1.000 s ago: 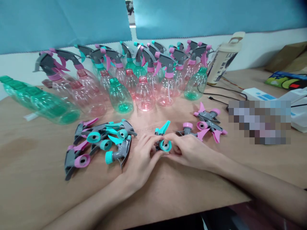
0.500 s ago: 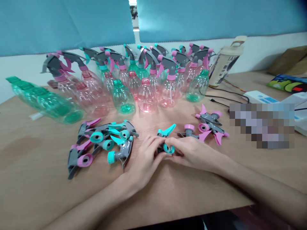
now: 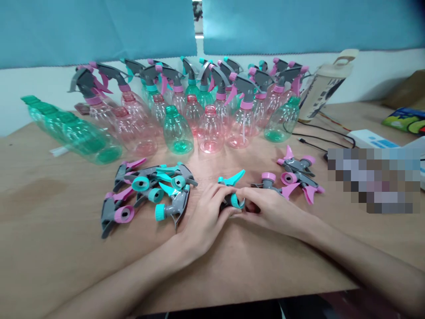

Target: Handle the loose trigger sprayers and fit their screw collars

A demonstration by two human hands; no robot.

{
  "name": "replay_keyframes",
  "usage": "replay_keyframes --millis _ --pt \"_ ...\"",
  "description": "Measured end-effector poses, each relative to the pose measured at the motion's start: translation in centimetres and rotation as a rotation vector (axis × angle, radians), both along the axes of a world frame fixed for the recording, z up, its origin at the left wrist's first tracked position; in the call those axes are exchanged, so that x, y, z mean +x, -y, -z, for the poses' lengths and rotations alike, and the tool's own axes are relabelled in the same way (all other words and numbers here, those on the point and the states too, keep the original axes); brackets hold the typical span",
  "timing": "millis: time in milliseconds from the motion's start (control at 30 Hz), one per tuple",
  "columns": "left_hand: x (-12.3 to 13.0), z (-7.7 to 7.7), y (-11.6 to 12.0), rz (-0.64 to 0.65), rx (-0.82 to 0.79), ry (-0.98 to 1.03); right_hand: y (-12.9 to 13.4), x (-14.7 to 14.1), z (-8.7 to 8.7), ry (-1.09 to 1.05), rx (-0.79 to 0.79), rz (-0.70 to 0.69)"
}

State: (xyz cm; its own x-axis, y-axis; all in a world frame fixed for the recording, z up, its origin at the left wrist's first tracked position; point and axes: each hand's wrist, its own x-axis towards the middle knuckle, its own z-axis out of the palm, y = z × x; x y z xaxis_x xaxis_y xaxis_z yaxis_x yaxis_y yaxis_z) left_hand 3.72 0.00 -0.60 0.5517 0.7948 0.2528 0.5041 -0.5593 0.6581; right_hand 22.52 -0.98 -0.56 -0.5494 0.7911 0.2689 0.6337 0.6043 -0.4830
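Note:
Near the table's middle, my left hand [image 3: 207, 217] wraps round a grey and teal spray head [image 3: 237, 200], its teal trigger pointing up and right. My right hand [image 3: 270, 208] pinches the same spray head at its teal collar from the right; the fingertips partly hide it. Left of my hands lies a pile of pink and teal spray heads [image 3: 172, 208]. Several pink spray heads [image 3: 299, 177] lie to the right. Behind them stand green and pink clear bottles, among them an open green bottle [image 3: 178, 133] and an open pink bottle [image 3: 210, 133].
Many bottles with spray heads stand in rows at the back. Green bottles [image 3: 89, 139] line up at the left. At the right are a leaning cream tumbler [image 3: 323, 91], black cables [image 3: 315, 128], a white power strip [image 3: 373, 138] and a blurred-out patch.
The view has shifted, so the scene sits slightly farther right. The teal collar has turned a little between my fingers. Both hands still hold the spray head.

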Motion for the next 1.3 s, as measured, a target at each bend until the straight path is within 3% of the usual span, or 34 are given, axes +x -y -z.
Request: replay_keyframes --millis 333,667,800,1033,1167,1300 --pt "-0.1 0.0 0.4 -0.004 -0.013 0.031 0.1 0.2 -0.6 -0.247 -0.151 0.046" --pt "0.1 -0.8 0.9 -0.058 -0.067 0.063 0.6 0.0 -0.1 -0.338 -0.199 0.240" --pt "-0.1 -0.7 0.8 -0.068 -0.109 0.095 0.7 0.0 0.4 -0.452 -0.260 0.243" --pt "-0.2 0.1 0.6 -0.060 -0.117 0.157 0.7 0.1 0.1 -0.609 -0.205 0.272" --pt "-0.1 -0.1 0.8 -0.040 -0.159 0.170 0.8 0.3 -0.1 -0.543 -0.195 0.265" --pt "-0.2 -0.1 0.8 -0.014 -0.156 0.160 0.8 0.5 -0.2 -0.498 -0.109 0.132"
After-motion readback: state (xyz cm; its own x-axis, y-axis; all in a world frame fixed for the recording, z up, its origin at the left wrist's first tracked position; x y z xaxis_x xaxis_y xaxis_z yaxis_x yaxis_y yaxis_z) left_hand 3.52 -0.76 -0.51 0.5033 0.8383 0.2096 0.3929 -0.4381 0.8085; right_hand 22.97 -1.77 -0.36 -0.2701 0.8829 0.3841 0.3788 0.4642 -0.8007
